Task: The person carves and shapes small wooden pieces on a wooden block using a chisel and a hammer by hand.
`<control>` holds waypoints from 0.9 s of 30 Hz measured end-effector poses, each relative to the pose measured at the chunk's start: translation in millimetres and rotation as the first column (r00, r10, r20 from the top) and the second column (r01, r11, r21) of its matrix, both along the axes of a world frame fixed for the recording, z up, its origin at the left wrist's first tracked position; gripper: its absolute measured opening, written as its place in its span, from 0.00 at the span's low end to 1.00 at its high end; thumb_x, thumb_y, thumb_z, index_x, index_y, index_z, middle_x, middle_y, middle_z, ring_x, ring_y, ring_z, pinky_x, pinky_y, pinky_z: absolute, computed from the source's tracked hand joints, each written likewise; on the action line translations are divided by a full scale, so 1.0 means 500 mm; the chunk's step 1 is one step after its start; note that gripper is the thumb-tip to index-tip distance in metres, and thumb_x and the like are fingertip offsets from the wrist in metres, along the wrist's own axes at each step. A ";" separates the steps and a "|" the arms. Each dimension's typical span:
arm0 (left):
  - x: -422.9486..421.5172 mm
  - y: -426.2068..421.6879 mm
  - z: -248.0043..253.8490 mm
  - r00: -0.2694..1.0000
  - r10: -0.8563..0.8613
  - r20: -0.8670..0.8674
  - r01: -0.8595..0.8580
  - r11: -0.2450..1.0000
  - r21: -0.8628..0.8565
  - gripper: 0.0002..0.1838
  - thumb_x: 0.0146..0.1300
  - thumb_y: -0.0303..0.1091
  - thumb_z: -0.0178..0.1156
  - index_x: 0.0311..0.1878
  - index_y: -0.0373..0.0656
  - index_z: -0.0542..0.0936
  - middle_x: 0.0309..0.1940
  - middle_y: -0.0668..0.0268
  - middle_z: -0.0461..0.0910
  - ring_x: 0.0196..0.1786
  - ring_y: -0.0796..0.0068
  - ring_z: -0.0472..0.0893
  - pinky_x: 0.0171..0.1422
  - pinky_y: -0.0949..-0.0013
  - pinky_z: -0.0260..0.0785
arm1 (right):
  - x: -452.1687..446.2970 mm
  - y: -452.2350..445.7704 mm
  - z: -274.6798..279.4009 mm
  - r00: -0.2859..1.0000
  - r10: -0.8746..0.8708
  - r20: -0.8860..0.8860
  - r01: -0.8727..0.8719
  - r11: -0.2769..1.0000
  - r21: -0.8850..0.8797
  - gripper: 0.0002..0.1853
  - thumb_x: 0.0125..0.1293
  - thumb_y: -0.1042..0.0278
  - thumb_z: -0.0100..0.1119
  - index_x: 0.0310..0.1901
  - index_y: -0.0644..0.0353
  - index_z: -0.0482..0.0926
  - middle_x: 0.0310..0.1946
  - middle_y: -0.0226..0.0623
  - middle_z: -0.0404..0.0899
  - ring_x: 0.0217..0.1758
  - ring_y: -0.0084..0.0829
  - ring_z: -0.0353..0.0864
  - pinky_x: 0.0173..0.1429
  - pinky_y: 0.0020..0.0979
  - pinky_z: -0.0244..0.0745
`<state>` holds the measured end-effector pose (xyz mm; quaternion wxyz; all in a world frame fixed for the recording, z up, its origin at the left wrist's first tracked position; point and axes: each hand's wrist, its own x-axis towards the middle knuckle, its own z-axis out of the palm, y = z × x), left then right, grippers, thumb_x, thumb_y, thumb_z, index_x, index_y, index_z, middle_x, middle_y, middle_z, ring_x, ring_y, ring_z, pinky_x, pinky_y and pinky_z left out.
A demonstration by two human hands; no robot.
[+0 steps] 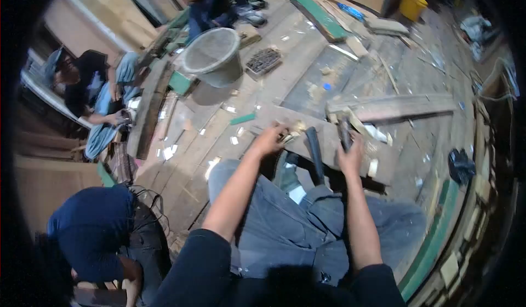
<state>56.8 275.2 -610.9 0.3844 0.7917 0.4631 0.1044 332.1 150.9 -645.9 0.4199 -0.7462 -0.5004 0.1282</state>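
Note:
My left hand is at the near edge of a low plank in front of my lap. Its fingers curl in beside pale wood chips; what they hold, if anything, is hidden. My right hand is closed around a dark, rod-shaped tool pointing away from me; its exact kind is blurred. Between the hands, a long dark handle leans over the plank's edge toward my legs.
A grey bucket and a tray of small dark pieces stand ahead. A thick beam lies beyond my right hand. People sit or bend at left; another is at the top. A yellow bucket stands far right. Scraps litter the floorboards.

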 end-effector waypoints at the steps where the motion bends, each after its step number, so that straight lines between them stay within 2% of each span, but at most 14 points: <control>1: -0.008 0.005 -0.059 0.988 -0.148 -0.035 0.152 0.950 0.271 0.31 0.46 0.23 0.69 0.58 0.44 0.77 0.52 0.53 0.76 0.52 0.55 0.79 0.60 0.59 0.72 | 0.013 0.005 -0.050 0.999 0.027 -0.043 -0.023 0.994 0.104 0.35 0.51 0.67 0.68 0.62 0.60 0.67 0.59 0.52 0.68 0.66 0.52 0.64 0.72 0.47 0.56; 2: -0.008 0.016 -0.082 0.982 -0.184 -0.042 0.188 0.934 0.304 0.33 0.45 0.24 0.69 0.60 0.43 0.75 0.55 0.51 0.75 0.57 0.52 0.75 0.65 0.58 0.68 | 0.015 0.004 -0.044 0.999 0.037 -0.029 -0.034 0.995 0.098 0.36 0.51 0.71 0.67 0.63 0.63 0.66 0.59 0.53 0.69 0.65 0.52 0.66 0.71 0.46 0.57; 3: 0.010 -0.010 -0.014 0.999 -0.038 -0.011 0.038 0.997 0.060 0.37 0.43 0.26 0.70 0.63 0.42 0.72 0.57 0.49 0.74 0.58 0.49 0.74 0.66 0.58 0.66 | 0.005 -0.012 -0.003 0.999 -0.030 0.024 0.031 0.999 -0.033 0.36 0.50 0.76 0.66 0.64 0.65 0.66 0.61 0.54 0.69 0.66 0.52 0.66 0.71 0.45 0.58; 5: 0.005 -0.001 -0.069 0.996 -0.082 -0.028 0.087 0.970 0.226 0.41 0.43 0.31 0.73 0.65 0.44 0.69 0.53 0.49 0.76 0.58 0.48 0.76 0.63 0.56 0.69 | 0.017 -0.013 -0.036 0.996 -0.018 0.082 0.015 0.999 0.041 0.36 0.50 0.81 0.65 0.64 0.65 0.66 0.60 0.55 0.70 0.65 0.52 0.68 0.70 0.44 0.60; 9: 0.005 -0.008 -0.060 0.984 -0.129 -0.126 0.144 0.982 0.122 0.40 0.48 0.33 0.70 0.68 0.55 0.67 0.54 0.49 0.74 0.58 0.47 0.75 0.62 0.54 0.70 | 0.045 -0.007 -0.069 0.984 -0.052 -0.171 0.055 0.998 0.012 0.37 0.51 0.85 0.62 0.67 0.64 0.65 0.56 0.51 0.75 0.61 0.47 0.74 0.67 0.39 0.65; 11: 0.008 -0.020 -0.043 0.962 -0.137 -0.238 0.176 0.973 0.152 0.40 0.50 0.33 0.68 0.69 0.58 0.66 0.55 0.50 0.74 0.57 0.47 0.76 0.61 0.53 0.71 | 0.024 -0.020 0.040 0.841 0.087 -0.534 0.011 0.984 0.178 0.34 0.55 0.82 0.59 0.66 0.64 0.67 0.55 0.43 0.76 0.59 0.36 0.74 0.66 0.36 0.65; 15: 0.018 -0.055 0.004 0.953 -0.117 -0.279 0.186 0.955 0.233 0.37 0.52 0.35 0.67 0.68 0.62 0.68 0.50 0.54 0.76 0.53 0.48 0.79 0.55 0.53 0.74 | 0.095 -0.002 0.041 0.848 -0.010 -0.530 0.137 0.970 0.201 0.27 0.63 0.69 0.61 0.62 0.68 0.70 0.54 0.40 0.76 0.53 0.29 0.75 0.60 0.28 0.67; 17: 0.016 -0.080 0.064 0.955 -0.113 -0.274 0.184 0.951 0.247 0.35 0.54 0.36 0.66 0.67 0.62 0.69 0.51 0.55 0.76 0.52 0.50 0.79 0.52 0.53 0.74 | 0.004 -0.063 0.271 0.815 0.122 -0.566 0.142 0.906 0.399 0.24 0.65 0.61 0.62 0.57 0.67 0.71 0.45 0.34 0.76 0.45 0.23 0.74 0.52 0.28 0.68; 19: 0.007 -0.083 0.051 0.984 -0.056 -0.166 0.114 0.924 0.364 0.31 0.54 0.35 0.64 0.65 0.59 0.72 0.48 0.54 0.78 0.50 0.49 0.80 0.50 0.53 0.75 | 0.063 -0.039 0.210 0.499 0.292 -0.816 0.132 0.905 0.405 0.12 0.69 0.60 0.57 0.47 0.59 0.74 0.29 0.23 0.69 0.30 0.17 0.67 0.41 0.26 0.66; 21: -0.014 -0.071 0.058 0.941 -0.024 -0.339 0.136 0.941 0.311 0.27 0.54 0.35 0.64 0.61 0.56 0.75 0.45 0.53 0.79 0.49 0.50 0.81 0.50 0.53 0.75 | 0.026 -0.089 0.330 0.383 0.685 -0.619 -0.123 0.702 0.701 0.09 0.69 0.60 0.57 0.37 0.54 0.69 0.22 0.21 0.60 0.23 0.14 0.56 0.32 0.24 0.56; 24: -0.012 -0.050 0.032 0.942 -0.029 -0.333 0.139 0.941 0.309 0.20 0.57 0.36 0.61 0.55 0.53 0.80 0.43 0.53 0.82 0.47 0.52 0.82 0.51 0.54 0.76 | 0.034 -0.162 0.476 -0.120 0.931 -0.345 -0.211 0.315 0.925 0.14 0.66 0.54 0.58 0.36 0.53 0.67 0.21 0.25 0.64 0.23 0.16 0.61 0.31 0.24 0.58; 25: -0.010 -0.038 -0.040 0.988 0.040 -0.149 0.029 0.900 0.435 0.14 0.54 0.36 0.60 0.44 0.46 0.82 0.41 0.51 0.83 0.43 0.48 0.83 0.47 0.50 0.76 | 0.048 -0.168 0.508 -0.181 0.946 -0.269 -0.306 0.206 0.930 0.15 0.65 0.52 0.59 0.37 0.53 0.68 0.24 0.27 0.68 0.25 0.17 0.65 0.33 0.24 0.60; 26: 0.001 -0.071 0.056 0.942 0.145 -0.304 -0.042 0.946 0.321 0.18 0.54 0.41 0.62 0.48 0.47 0.81 0.42 0.52 0.83 0.46 0.49 0.83 0.49 0.50 0.76 | 0.063 -0.175 0.538 -0.245 0.949 -0.198 -0.393 0.089 0.915 0.17 0.64 0.50 0.59 0.39 0.54 0.69 0.27 0.29 0.73 0.28 0.18 0.70 0.35 0.24 0.62; 27: 0.003 -0.088 0.088 0.974 0.092 -0.209 -0.003 0.920 0.393 0.23 0.54 0.44 0.63 0.54 0.51 0.80 0.43 0.54 0.83 0.48 0.50 0.82 0.50 0.51 0.76 | 0.082 -0.196 0.517 -0.171 0.937 -0.304 -0.405 0.214 0.889 0.18 0.64 0.49 0.58 0.43 0.54 0.70 0.31 0.33 0.75 0.32 0.21 0.73 0.38 0.26 0.65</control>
